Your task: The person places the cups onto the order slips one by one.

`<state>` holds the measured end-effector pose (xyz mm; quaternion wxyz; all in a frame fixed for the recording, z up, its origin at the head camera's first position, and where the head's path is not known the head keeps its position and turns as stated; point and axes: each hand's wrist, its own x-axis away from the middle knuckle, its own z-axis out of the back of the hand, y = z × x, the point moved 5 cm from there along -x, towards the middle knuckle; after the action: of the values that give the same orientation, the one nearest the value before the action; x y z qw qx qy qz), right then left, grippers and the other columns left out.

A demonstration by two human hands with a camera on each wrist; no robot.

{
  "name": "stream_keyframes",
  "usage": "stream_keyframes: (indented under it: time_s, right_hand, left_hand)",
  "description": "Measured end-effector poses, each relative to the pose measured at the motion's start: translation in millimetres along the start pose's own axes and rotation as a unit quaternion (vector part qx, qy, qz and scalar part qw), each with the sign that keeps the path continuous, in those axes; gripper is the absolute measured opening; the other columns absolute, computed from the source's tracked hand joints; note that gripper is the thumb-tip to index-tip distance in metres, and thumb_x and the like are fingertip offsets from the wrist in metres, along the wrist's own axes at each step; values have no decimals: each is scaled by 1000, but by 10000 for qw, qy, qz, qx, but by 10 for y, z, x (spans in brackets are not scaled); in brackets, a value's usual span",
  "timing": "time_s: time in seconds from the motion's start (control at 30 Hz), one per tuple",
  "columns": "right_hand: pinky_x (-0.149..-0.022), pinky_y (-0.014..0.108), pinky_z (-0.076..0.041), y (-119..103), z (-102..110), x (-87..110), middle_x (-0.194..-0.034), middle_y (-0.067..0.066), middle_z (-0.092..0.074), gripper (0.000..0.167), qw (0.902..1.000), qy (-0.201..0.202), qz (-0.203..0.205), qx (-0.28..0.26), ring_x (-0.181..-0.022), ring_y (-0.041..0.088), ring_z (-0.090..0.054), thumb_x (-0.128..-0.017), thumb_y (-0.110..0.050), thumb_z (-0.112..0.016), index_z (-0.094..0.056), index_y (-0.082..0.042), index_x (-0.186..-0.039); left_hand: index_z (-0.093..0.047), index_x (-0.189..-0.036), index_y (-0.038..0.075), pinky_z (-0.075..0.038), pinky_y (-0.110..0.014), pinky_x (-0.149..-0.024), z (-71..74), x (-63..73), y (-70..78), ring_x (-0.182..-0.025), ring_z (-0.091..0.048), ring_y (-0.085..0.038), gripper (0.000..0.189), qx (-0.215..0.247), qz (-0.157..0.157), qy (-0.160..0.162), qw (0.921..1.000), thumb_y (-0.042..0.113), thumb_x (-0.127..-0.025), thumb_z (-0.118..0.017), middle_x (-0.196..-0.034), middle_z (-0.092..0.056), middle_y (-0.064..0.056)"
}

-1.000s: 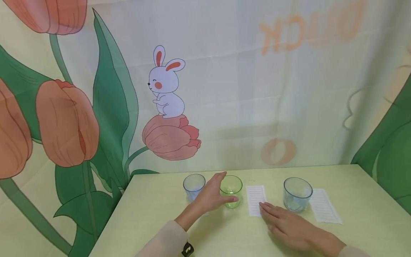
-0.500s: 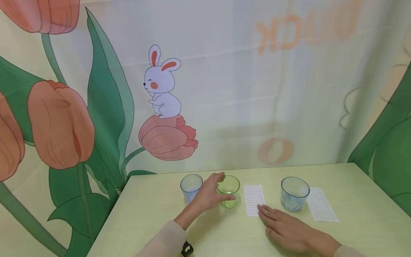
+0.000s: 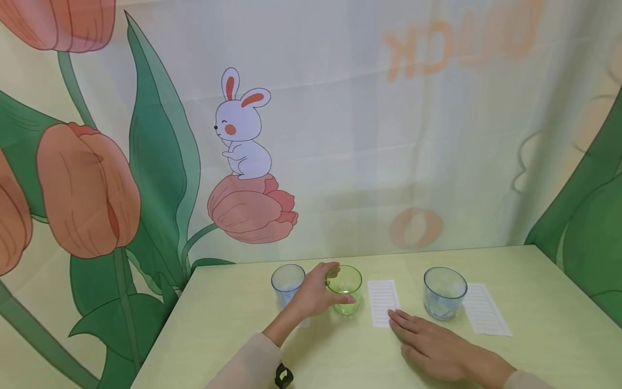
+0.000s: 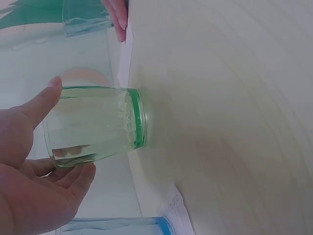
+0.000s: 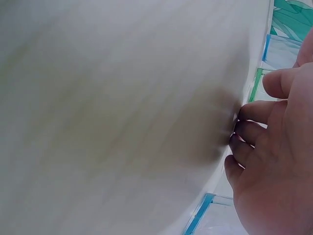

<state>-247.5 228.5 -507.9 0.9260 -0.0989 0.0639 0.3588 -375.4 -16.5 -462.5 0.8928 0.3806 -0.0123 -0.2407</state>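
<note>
A green glass (image 3: 346, 307) stands upright on the table in the head view. My left hand (image 3: 313, 292) holds it from the left, thumb on the near side and fingers at the far side of the rim. The left wrist view shows the green glass (image 4: 98, 117) between thumb and fingers. To its right lies a lined white paper strip (image 3: 383, 300). The fingertips of my right hand (image 3: 434, 346), fairly straight and together, rest at the strip's lower right corner. In the right wrist view the fingertips of the right hand (image 5: 274, 142) touch down at the surface.
A blue glass (image 3: 286, 283) stands behind my left wrist, with a paper strip (image 3: 304, 323) mostly hidden beside it. Another blue glass (image 3: 444, 294) stands at the right, next to a second lined strip (image 3: 486, 310). A printed curtain (image 3: 340, 135) hangs behind the table (image 3: 549, 292).
The whole scene shifts slightly left in the head view. Both hands, the glasses and the paper strips keep nearly the same places relative to each other.
</note>
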Motion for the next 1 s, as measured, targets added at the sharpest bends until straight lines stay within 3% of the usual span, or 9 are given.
stream_keyframes:
  time_s: [0.33,0.57,1.0]
  right_hand:
    - [-113,50,-45,3,-13,8,-164,17,-44,51,9999,68,88,127,-149,35,-45,-114,-29,-48,-51,0,-155]
    - [-114,52,-45,24,-9,0,-164,17,-44,51,10000,-20,46,57,-149,36,-44,-114,-29,-47,-50,0,-156]
    - [-114,53,-45,27,4,1,-165,17,-43,51,10000,-40,28,-15,-149,37,-44,-114,-29,-47,-50,0,-156]
  left_hand:
    - [-55,-151,5,-49,-50,-110,0,-41,-15,-130,-60,-32,91,120,23,68,9999,39,-78,-97,-139,-66,-12]
    - [-55,-153,9,-51,-48,-109,-36,-155,125,-131,-61,-28,92,176,-9,130,9998,44,-78,-96,-140,-66,-7]
    - [-55,-152,8,-51,-40,-109,-368,-449,413,-128,-61,-24,94,212,-293,93,9993,45,-77,-96,-139,-66,-7]
